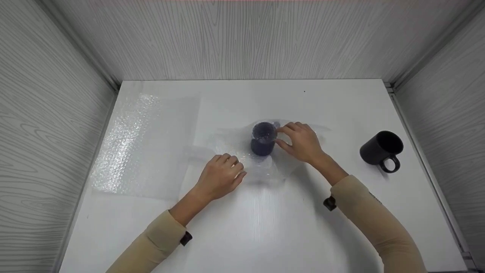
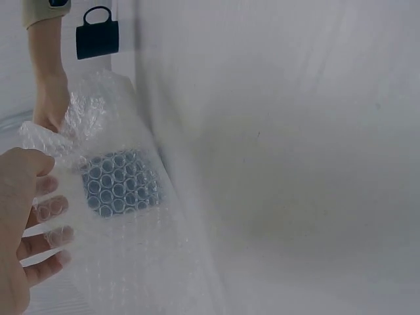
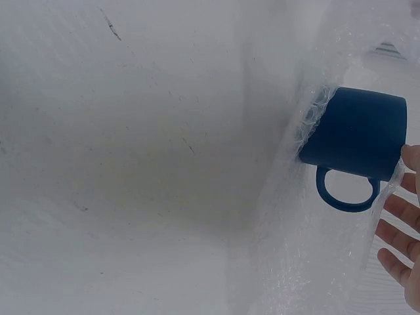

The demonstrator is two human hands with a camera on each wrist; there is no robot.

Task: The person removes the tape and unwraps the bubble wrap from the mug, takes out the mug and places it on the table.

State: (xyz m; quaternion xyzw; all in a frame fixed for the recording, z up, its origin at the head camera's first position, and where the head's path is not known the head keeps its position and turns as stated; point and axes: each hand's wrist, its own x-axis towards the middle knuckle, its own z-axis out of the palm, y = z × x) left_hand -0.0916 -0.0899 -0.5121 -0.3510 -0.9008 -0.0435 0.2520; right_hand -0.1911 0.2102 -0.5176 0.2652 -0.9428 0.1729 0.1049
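A dark mug point(image 1: 262, 147) stands upright near the middle of the table, with clear bubble wrap point(image 1: 227, 141) about it. My left hand point(image 1: 219, 176) is left of and nearer than the mug. In the left wrist view its thumb lies over the bubble wrap point(image 2: 141, 256), and its fingers point(image 2: 49, 209) show through the sheet, pinching it. Beside the mug's rim, my right hand point(image 1: 301, 142) holds the wrap's edge between thumb and fingers. The right wrist view shows the mug's side point(image 3: 361, 131) and handle uncovered, the thumb close to the rim.
Another black mug point(image 1: 373, 151) lies tilted on its side at the right, its handle toward the near edge. A flat sheet of bubble wrap point(image 1: 151, 155) covers the left part of the white table point(image 1: 257, 235). Grained panels point(image 1: 242, 41) wall the table at the back and sides.
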